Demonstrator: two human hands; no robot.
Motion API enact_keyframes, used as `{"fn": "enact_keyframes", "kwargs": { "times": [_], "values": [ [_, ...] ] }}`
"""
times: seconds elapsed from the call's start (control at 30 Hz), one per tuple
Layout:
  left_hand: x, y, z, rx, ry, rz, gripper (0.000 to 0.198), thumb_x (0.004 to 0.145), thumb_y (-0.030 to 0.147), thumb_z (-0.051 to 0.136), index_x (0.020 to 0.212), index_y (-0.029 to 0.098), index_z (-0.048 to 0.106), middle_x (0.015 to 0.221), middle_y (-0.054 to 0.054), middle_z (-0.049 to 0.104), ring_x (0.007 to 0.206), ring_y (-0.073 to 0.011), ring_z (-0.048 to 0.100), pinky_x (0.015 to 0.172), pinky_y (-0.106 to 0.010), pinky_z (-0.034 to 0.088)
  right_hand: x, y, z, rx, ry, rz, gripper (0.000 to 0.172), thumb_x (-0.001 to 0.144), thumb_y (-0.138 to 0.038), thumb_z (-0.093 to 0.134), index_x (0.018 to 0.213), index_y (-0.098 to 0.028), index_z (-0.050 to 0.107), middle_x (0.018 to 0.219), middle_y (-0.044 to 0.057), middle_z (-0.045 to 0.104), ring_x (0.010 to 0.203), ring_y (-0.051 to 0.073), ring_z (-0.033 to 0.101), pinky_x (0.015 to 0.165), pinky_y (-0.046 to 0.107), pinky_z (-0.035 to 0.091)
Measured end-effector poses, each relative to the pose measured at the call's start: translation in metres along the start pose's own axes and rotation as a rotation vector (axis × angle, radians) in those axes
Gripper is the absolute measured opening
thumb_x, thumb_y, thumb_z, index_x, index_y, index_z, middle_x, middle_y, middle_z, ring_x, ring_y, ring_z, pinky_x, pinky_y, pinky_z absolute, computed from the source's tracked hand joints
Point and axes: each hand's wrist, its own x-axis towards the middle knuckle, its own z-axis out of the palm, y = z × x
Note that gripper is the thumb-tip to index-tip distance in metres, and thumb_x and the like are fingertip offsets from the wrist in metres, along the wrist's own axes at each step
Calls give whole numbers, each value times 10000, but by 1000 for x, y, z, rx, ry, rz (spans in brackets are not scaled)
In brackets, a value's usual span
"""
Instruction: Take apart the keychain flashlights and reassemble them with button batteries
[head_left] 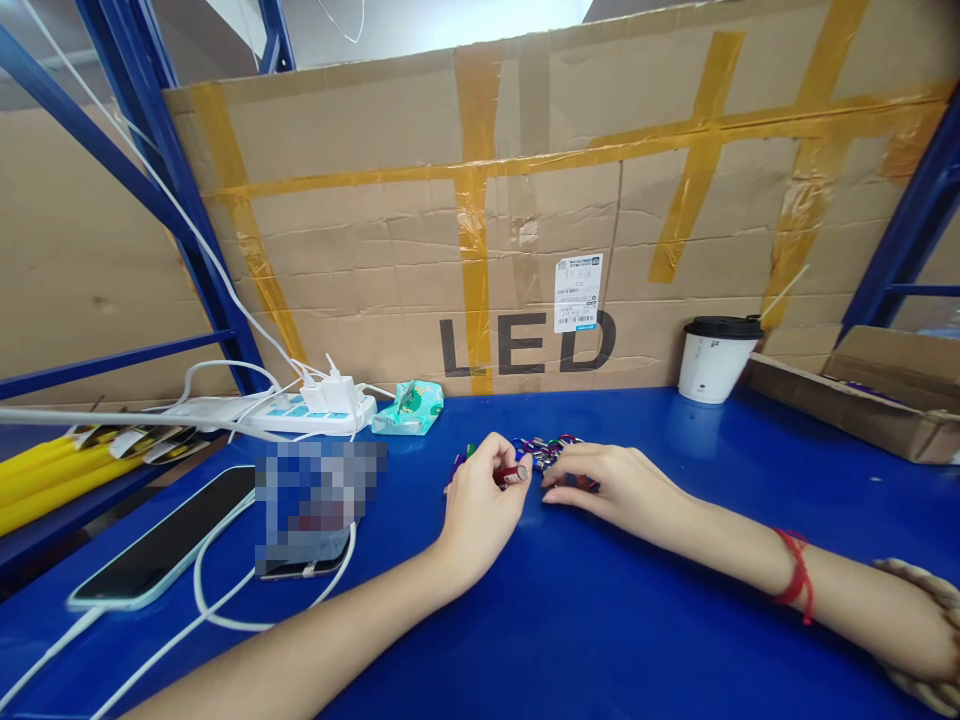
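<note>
My left hand [486, 508] is closed around a small dark red cylinder [511, 476] with a silver end, which points to the right between thumb and fingers. Just behind both hands lies a pile of small shiny metal pieces [536, 452] in purple, blue, green, red and silver; part of it is hidden by the hands. My right hand [611, 480] reaches in over the right side of this pile, thumb apart from the bent fingers. A dark reddish bit shows beneath its palm, and I cannot make out what it is.
A phone [169, 535] and a second, blurred-out device [315, 568] lie at left among white cables. Behind them sit a power strip [262, 410] and a green packet [409, 408]. A lidded paper cup [716, 362] and an open cardboard box [862, 400] stand at right. A large carton [360, 270] closes the back.
</note>
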Motion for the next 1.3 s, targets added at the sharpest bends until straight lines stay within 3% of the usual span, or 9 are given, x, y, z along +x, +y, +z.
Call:
{"fn": "enact_keyframes", "kwargs": {
  "times": [0.13,0.3,0.47,0.6,0.73,0.87,1.03,1.3],
  "values": [
    [1,-2,0,-209,-136,30,282,800,391,543,707,199,358,522,90,362,470,-73,323,457,-182,251,1,0,1,65,110,11,402,931,-494,401,814,-190,638,727,29,603,608,149,572,517,237,423],
    [1,4,-1,-361,-268,-37,379,737,526,568,684,187,406,431,99,312,361,-58,287,381,-187,192,2,-3,-1,225,220,51,408,907,-510,437,802,-178,650,729,38,629,589,142,574,506,236,438],
    [1,5,0,-346,-200,-57,423,747,578,531,661,176,434,451,84,317,369,-56,284,382,-189,219,4,-4,-1,363,237,166,299,871,-440,519,781,-181,638,721,21,642,548,133,575,476,228,447],
    [1,1,0,-306,-112,-24,299,861,462,421,756,183,449,504,76,357,438,-74,323,442,-184,285,4,-4,-1,486,246,240,255,857,-409,537,801,-173,616,696,9,616,528,119,561,456,211,447],
    [-1,3,-2,-219,-149,39,197,903,359,376,867,198,484,604,56,421,490,-83,376,485,-192,315,4,-6,-1,670,281,298,274,830,-435,569,817,-168,625,587,-6,576,481,110,533,403,186,418],
    [-1,8,-3,-91,-211,83,174,897,302,393,912,203,535,728,16,530,616,-118,471,573,-214,360,2,-9,-3,780,335,283,258,789,-422,632,811,-166,655,580,0,593,465,105,526,398,184,427],
    [1,8,-2,-54,-257,197,171,896,268,418,917,199,573,929,-17,604,873,-171,527,760,-241,386,2,-11,-3,734,360,246,231,751,-397,680,808,-174,694,682,26,643,522,118,560,439,199,484],
    [0,7,-1,-88,-294,172,188,900,263,424,927,170,586,836,-18,603,782,-161,533,671,-229,376,2,-8,-2,627,375,76,154,791,-332,664,833,-203,736,788,48,642,645,149,589,470,222,500]
  ]
}}
